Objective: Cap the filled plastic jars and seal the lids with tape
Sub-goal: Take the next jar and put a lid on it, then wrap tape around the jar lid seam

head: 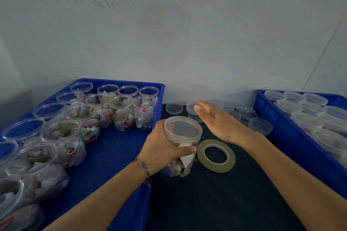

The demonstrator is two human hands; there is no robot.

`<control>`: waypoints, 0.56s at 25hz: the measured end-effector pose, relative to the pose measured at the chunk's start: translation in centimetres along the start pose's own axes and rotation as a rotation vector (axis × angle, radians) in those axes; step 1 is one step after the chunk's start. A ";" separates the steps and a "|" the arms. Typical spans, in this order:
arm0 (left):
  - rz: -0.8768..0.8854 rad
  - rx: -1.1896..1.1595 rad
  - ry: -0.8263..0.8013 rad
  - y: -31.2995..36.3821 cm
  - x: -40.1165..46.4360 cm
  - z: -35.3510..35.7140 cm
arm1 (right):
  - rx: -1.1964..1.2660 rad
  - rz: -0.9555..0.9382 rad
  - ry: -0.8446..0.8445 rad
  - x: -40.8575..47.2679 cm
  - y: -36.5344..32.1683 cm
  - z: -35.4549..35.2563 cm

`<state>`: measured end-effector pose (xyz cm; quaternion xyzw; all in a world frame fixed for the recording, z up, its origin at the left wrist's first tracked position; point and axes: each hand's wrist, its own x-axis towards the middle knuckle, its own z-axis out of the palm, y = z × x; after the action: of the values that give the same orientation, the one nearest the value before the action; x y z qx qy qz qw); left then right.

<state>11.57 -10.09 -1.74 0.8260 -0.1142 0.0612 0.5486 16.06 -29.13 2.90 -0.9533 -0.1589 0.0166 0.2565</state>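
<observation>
The left hand [161,148] gripped a capped jar [181,148] on the dark tabletop [216,202], thumb curled across its front, just left of the tape [216,155]. The right hand [223,124] hovered flat, fingers straight and together, over loose lids [174,108], between two blue trays [105,155] of jars.

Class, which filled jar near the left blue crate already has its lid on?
The jar gripped by the left hand over the dark mat; jars in the left crate stand open.
</observation>
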 end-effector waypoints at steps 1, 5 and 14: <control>0.001 -0.004 -0.009 -0.3 0.1 0.1 | -0.071 0.090 0.049 0.5 2.1 0.4; 0.069 0.256 -0.168 -0.6 0.6 1.3 | -0.387 0.184 -0.255 -1.2 8.8 6.1; -0.031 0.610 -0.333 -1.1 1.0 2.6 | -0.398 0.112 0.022 -4.4 10.2 7.1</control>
<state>12.73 -12.17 -3.47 0.9521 -0.1663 -0.0514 0.2514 14.10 -35.38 -8.53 -0.9926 -0.1032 -0.0113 0.0633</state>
